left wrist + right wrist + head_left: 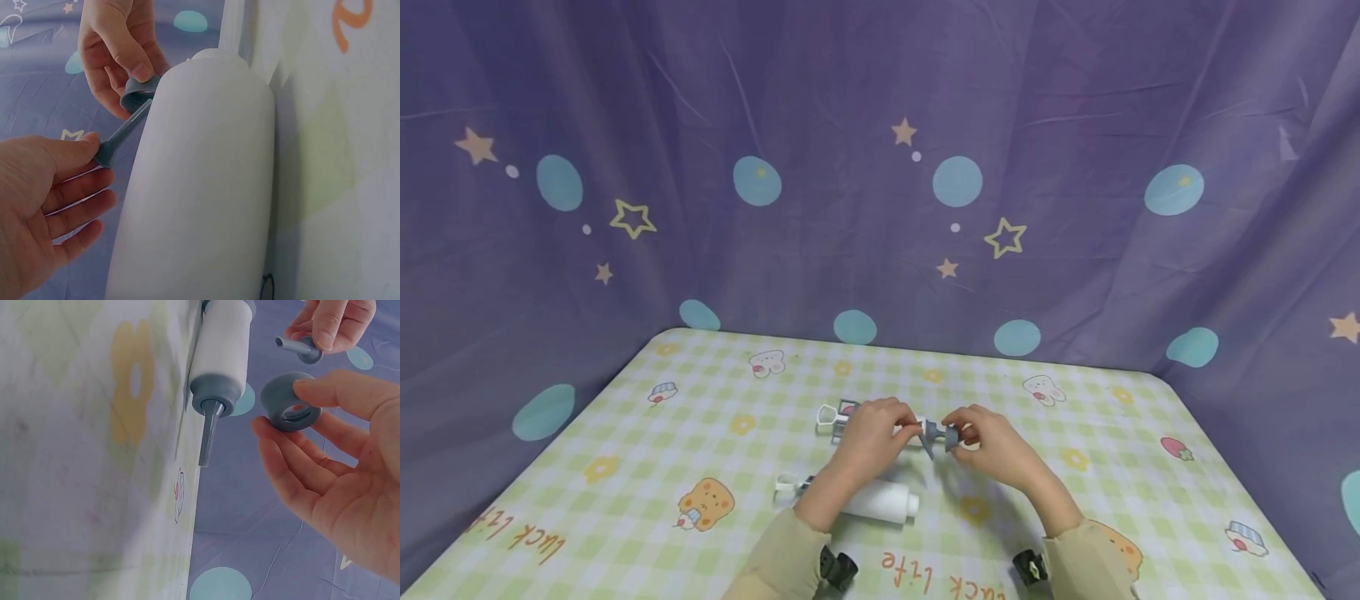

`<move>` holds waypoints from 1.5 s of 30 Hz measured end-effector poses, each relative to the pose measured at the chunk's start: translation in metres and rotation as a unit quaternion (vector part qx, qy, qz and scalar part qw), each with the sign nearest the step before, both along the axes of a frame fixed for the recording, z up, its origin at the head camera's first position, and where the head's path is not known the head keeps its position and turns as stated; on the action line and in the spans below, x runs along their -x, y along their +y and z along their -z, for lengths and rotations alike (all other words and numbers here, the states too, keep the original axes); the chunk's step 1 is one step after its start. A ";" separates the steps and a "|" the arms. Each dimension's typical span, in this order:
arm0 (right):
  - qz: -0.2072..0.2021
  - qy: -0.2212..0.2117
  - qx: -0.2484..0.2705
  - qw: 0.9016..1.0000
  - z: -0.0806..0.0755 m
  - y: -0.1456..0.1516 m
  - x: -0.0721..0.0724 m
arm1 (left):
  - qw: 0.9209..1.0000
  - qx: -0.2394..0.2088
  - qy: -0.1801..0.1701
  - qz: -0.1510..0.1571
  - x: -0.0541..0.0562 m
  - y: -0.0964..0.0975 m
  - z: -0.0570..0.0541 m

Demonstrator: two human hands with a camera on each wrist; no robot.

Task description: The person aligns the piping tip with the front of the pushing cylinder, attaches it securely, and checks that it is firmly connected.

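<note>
My left hand (pixel 876 433) pinches a small grey-blue nozzle (pixel 128 130) by its flared base between thumb and forefinger; its narrow tube points toward the other hand. The right hand (pixel 996 446) grips a grey-blue ring collar (pixel 280 400) with thumb and fingers, and the ring's opening shows. The nozzle and collar are apart, held above the table. Beyond the hands lies a white-barrelled press tool (pixel 219 350) with a grey collar and a slim nozzle on its end. Nearer lies a second white barrel (pixel 880 502), its narrower white end bare; my left forearm hides part of it.
A green checked cloth with printed pictures covers the table (pixel 647 442). Looped pull handles (pixel 827 415) stick out at the left of the tools. A purple curtain (pixel 865 108) hangs behind the table. Each wrist wears a black camera mount (pixel 838 571).
</note>
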State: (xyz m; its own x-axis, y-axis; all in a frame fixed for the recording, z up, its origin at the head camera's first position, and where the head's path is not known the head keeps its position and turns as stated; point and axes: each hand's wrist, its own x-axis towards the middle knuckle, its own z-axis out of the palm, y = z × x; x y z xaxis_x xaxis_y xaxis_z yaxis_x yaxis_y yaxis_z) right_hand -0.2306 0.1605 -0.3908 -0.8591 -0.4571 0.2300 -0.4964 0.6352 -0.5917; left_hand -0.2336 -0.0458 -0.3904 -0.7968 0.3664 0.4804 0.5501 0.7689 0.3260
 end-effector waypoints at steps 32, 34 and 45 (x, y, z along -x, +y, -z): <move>0.015 0.064 0.084 0.994 -0.011 -0.012 0.009 | 0.982 -0.154 0.061 -0.087 0.003 0.004 -0.005; 0.017 0.059 0.091 0.994 -0.012 -0.013 0.009 | 0.981 -0.159 0.063 -0.088 0.003 0.004 -0.005; 0.014 0.066 0.114 0.991 -0.013 -0.015 0.010 | 0.974 -0.190 0.063 -0.101 0.004 0.006 -0.008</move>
